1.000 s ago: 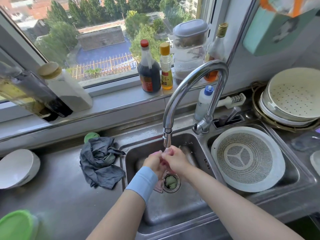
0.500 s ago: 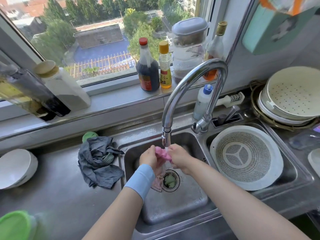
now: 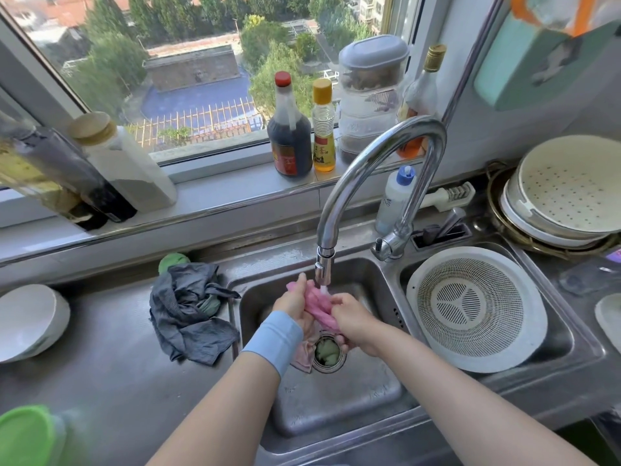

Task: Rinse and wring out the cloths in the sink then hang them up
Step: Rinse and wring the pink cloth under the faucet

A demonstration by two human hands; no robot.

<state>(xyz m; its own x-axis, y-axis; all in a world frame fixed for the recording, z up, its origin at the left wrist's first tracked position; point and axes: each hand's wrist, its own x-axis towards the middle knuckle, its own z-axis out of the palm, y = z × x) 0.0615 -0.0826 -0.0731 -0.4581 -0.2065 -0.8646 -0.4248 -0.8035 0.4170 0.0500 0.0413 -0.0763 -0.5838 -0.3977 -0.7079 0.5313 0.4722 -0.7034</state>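
Hazard: the loose tail of the pink cloth [image 3: 317, 306] hangs down beside the drain [image 3: 326, 354]; a slackened hold could drop it into the sink [image 3: 336, 408]. Spray off the bunched fabric may wet the tabletop [image 3: 100, 381]. The left grip [image 3: 293, 302] and right grip [image 3: 353, 319] are both clenched around the cloth, directly under the tap [image 3: 323, 264] stream.

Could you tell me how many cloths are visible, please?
2: the pink cloth, held by left hand and right hand under the tap; the grey cloth, on the counter left of the sink. More may hide beneath.
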